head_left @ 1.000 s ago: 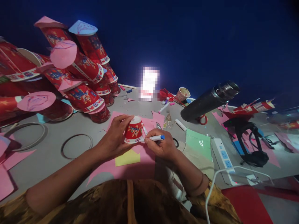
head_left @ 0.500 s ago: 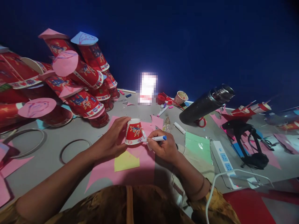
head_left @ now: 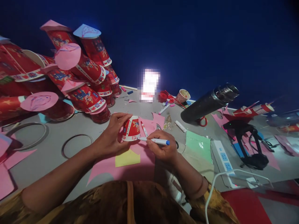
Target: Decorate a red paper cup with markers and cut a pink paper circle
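Note:
My left hand (head_left: 118, 132) grips a red and white printed paper cup (head_left: 132, 129) from its left side, with the wide rim facing down. A white marker with a blue end (head_left: 160, 142) is pinched in my right hand (head_left: 163, 144). Its tip is at the cup's lower right edge; whether it touches cannot be made out. Just behind that hand, a marker with a red part (head_left: 143, 127) lies beside the cup. Below the cup are pink paper (head_left: 144, 161) and a yellow paper piece (head_left: 127, 158).
Stacked red paper cups with paper cones (head_left: 86, 96) rise at the left, near two grey rings (head_left: 76, 145). A black flask (head_left: 205, 104) leans at the right. Beyond it are a green sheet (head_left: 198, 143), a power strip (head_left: 224, 161), a black strap device (head_left: 247, 143) and a lit, blurred screen (head_left: 150, 85).
My left hand has turned the cup, so its picture faces further right and a strip of lettering shows. My right hand keeps the marker near the rim. The view has shifted slightly.

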Demonstrator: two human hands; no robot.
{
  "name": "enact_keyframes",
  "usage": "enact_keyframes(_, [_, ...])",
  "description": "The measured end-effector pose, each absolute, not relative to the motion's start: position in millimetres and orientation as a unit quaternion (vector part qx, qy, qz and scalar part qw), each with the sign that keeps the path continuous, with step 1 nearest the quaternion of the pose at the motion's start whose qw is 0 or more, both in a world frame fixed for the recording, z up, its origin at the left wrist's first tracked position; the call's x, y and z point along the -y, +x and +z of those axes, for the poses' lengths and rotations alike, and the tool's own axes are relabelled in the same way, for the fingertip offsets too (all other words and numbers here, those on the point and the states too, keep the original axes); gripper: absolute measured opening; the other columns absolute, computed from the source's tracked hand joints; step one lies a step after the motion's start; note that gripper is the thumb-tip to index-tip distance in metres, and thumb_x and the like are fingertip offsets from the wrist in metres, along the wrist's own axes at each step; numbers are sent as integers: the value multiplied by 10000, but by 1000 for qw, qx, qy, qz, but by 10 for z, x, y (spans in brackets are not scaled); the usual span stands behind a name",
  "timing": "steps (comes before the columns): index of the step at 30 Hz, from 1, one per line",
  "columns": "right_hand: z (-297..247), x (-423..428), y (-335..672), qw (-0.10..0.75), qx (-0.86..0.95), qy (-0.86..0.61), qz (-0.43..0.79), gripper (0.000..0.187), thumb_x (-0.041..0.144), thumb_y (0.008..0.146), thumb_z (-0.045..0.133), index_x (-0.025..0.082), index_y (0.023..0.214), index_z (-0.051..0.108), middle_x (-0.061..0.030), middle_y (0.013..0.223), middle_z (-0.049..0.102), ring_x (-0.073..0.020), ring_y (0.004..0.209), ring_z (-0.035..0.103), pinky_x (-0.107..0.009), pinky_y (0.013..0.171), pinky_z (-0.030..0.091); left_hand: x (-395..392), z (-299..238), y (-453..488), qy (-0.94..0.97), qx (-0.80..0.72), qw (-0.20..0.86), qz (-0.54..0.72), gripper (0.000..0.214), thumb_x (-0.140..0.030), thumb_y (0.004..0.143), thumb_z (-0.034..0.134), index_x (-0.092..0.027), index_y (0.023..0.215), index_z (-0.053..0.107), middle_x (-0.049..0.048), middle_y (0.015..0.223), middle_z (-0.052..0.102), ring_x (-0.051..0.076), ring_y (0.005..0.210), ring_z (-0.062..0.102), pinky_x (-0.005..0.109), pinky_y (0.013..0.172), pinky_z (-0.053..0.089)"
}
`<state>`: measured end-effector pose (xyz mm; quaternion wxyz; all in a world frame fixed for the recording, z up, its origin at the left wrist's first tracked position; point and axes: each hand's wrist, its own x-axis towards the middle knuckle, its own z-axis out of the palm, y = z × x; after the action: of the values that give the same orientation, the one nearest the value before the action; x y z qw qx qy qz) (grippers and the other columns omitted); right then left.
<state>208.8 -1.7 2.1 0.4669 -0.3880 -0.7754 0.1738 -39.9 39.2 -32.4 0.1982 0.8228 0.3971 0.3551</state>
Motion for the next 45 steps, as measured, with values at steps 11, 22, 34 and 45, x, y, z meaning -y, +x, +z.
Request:
enact_keyframes(11, [-123,9,2048,440,794,-378,183,105,305,992,673,246,942,744,-47,810,806,-197,715,755,-324,707,607,-359,-353,-382,826,-403,180,350,842,-374,839,777,-257,1579,393,157,1409,480,381,1372,499,585,1171,485])
enact_keyframes(22, [-82,9,2025,467,792,-360,161,83,235,990,670,230,924,720,-33,798,802,-174,685,741,-286,679,589,-358,-333,-379,832,-393,181,348,815,-398,876,766,-262,1583,383,152,1414,464,375,1379,492,574,1180,483])
enact_keyframes(34, [-73,0,2024,451,794,-380,145,158,279,1010,636,227,884,715,-29,762,789,-167,646,721,-282,645,581,-361,-341,-368,830,-388,173,361,794,-373,867,758,-249,1568,405,152,1379,478,379,1340,511,571,1140,504])
enact_keyframes(45, [-61,12,1994,469,801,-345,142,139,248,1007,642,227,888,712,-19,732,781,-167,626,710,-286,619,569,-342,-384,-379,818,-409,182,361,870,-391,819,812,-276,1579,406,144,1395,469,380,1341,499,585,1161,487])
